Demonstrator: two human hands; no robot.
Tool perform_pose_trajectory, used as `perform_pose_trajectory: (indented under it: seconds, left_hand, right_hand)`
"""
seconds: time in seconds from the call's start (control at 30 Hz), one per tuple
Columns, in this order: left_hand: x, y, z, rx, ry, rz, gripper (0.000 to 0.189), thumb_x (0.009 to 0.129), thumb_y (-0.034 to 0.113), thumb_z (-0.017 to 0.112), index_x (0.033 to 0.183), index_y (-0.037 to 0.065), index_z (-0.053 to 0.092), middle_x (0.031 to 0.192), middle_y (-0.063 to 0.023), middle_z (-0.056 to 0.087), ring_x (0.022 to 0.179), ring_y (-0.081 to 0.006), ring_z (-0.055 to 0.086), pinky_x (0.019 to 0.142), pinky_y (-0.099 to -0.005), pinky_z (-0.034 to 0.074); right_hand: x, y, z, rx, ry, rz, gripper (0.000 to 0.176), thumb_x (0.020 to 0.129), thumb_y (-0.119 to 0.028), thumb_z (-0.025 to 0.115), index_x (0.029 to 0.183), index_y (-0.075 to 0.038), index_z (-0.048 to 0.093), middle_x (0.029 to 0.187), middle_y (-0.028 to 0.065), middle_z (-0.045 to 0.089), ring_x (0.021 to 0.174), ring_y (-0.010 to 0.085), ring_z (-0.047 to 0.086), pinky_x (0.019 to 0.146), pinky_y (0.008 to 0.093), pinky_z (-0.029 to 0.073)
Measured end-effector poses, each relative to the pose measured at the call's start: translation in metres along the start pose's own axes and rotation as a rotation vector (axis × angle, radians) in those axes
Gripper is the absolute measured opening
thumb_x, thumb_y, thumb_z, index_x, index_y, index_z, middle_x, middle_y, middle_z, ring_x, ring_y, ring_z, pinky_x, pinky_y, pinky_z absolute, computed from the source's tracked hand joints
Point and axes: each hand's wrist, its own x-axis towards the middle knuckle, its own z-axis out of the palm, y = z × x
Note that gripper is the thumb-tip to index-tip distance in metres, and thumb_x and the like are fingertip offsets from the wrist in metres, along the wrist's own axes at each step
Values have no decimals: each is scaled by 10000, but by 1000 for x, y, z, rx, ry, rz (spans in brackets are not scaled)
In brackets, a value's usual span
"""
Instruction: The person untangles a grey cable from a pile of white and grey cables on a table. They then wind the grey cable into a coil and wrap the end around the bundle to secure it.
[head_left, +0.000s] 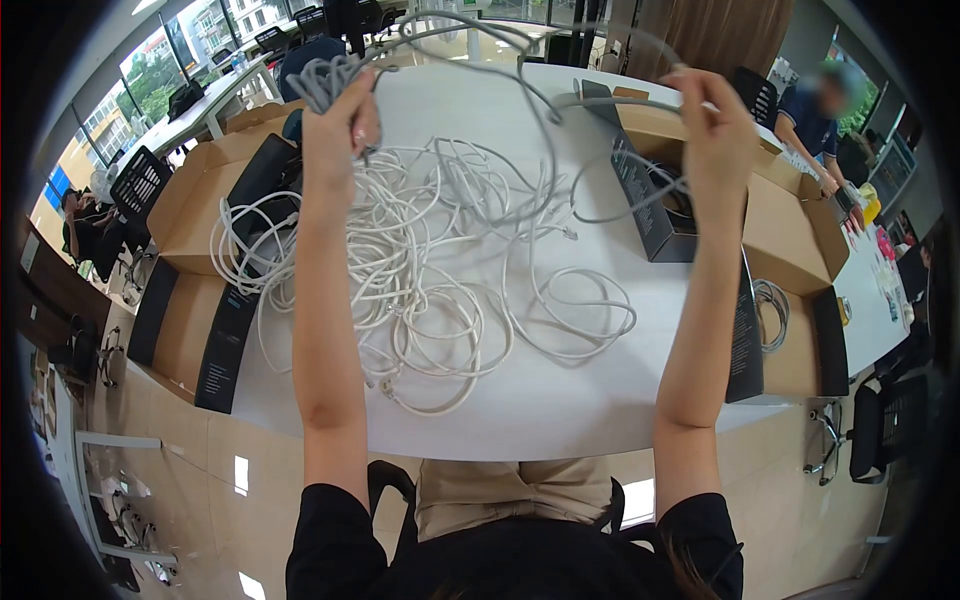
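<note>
My left hand (345, 115) is raised over the far left of the table, closed round several gathered loops of a grey network cable (322, 82). From that bundle the cable arcs across to my right hand (712, 115), raised at the far right with its fingers pinched on another stretch of it. Slack loops hang between the hands. Below them lies a large tangle of white network cables (400, 260) with clear plugs at some ends. A thinner grey loop (590, 315) rests right of the tangle.
An open black and brown cardboard box (215, 330) stands at the left. Another open box (655, 215) is by my right wrist, with dark cables inside. A third box (810, 340) at the right holds a coiled grey cable (772, 315). Another person (815, 115) works at the right.
</note>
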Motion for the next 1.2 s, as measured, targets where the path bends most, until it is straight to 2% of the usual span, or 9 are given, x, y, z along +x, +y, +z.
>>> perform_pose_trajectory:
  seconds: [0.07,0.33,0.43,0.67,0.83,0.97,1.03,1.13,1.2]
  left_hand:
    - [7,-4,-16,115,48,-2,216,872,166,516,685,59,505,443,61,328,357,-23,249,380,-199,182]
    - [1,1,-5,26,-116,-185,213,884,161,492,685,85,486,437,73,294,345,-17,214,394,-199,178]
    - [-2,7,8,23,-105,-165,188,879,149,498,702,86,486,437,74,295,344,-16,217,386,-199,180]
    - [-11,5,22,141,-113,-134,236,804,187,601,624,83,490,435,64,334,361,-25,272,372,-198,188]
    - [-11,9,28,77,-21,-68,274,800,172,599,571,85,477,432,57,342,366,-30,277,377,-206,191]
    - [-3,6,10,-20,81,-59,203,840,145,557,655,81,501,462,66,322,379,-26,251,405,-203,185]
    - [1,5,1,-58,82,-17,213,865,150,533,664,91,493,474,71,293,384,-27,230,433,-206,191]
    - [3,7,-7,-6,124,9,238,869,168,530,646,100,482,473,71,291,384,-32,231,440,-214,200]
    - [4,8,-9,15,115,8,248,871,181,528,640,102,480,469,71,301,382,-33,236,439,-216,204]
  right_hand:
    - [8,12,-20,71,8,152,235,891,-189,515,934,17,619,821,48,656,658,64,555,586,171,413]
    - [7,7,-9,221,101,-5,205,888,-164,526,898,14,627,821,24,653,680,26,534,579,152,399]
    - [1,-7,0,256,6,26,149,868,-125,548,882,-1,629,786,24,642,636,33,522,543,175,394]
    - [-13,-39,21,103,-297,-284,45,788,-65,608,809,-30,627,665,32,546,528,130,456,484,222,369]
    - [-18,-40,21,216,-653,-236,504,573,-221,773,1030,-107,592,934,34,589,786,184,514,673,303,430]
    - [-17,-11,15,-125,-549,-427,499,585,-222,767,1036,-103,590,994,59,597,812,215,530,731,346,427]
    - [-17,2,10,-148,-609,-402,433,616,-205,749,1007,-88,604,962,71,610,799,224,537,745,349,412]
    - [-10,14,3,-109,-984,208,267,692,-142,682,937,-53,622,866,71,622,763,219,537,714,328,405]
    - [-6,18,-3,-22,-848,216,170,728,-100,628,885,-33,623,808,72,619,737,212,536,687,321,401]
